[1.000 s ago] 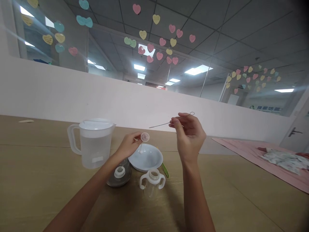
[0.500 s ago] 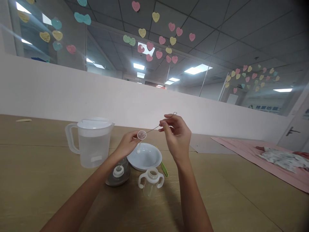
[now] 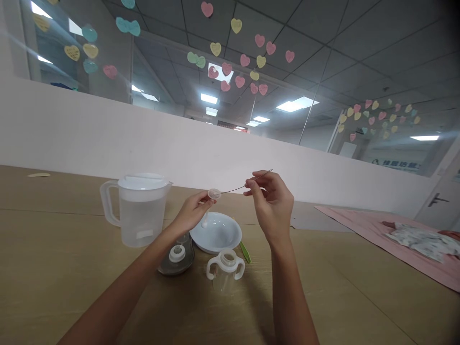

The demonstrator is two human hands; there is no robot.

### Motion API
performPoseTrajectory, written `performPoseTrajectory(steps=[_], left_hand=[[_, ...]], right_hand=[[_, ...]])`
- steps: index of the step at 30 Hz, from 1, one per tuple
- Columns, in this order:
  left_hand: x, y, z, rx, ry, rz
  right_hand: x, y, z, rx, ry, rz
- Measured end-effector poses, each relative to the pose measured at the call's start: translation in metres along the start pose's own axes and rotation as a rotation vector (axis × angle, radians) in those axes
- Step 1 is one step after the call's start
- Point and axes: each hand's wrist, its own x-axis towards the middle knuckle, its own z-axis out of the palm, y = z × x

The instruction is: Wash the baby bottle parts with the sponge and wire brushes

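The thin wire is up in front of me, above the table and pinched narrowly between the thumb and fingertips of my right hand. A second ago its tip was in the open air; now it meets the small round piece, so I judge that the two are being worked as a pair, though I cannot tell how deep the tip goes. The round piece has also tipped so its face shows as a flatter oval, and the wire bows slightly. Its tip points left, towards my left hand; its long axis climbs gently to the right, and the far end sticks out past my right fingers, up and away. My left fingers are closed on the side of the round piece, from which a pale straw hangs over the white bowl. Just in front of the bowl stands the two-handled bottle, upright and uncapped; a green handle lies at the bowl's right, a dark base bearing a white collar at its left, and the lidded pitcher beyond that.
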Motion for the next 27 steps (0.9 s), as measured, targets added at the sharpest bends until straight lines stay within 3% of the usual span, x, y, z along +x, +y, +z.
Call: performPoseTrajectory(steps=[17, 27], left_hand=[[0.000, 0.003, -0.001, 0.085, 0.024, 0.006], [-0.004, 0.023, 0.005, -0.060, -0.048, 0.062]], right_hand=[[0.001, 0.000, -0.003, -0.036, -0.081, 0.024], [-0.006, 0.013, 0.017, -0.137, -0.140, 0.030]])
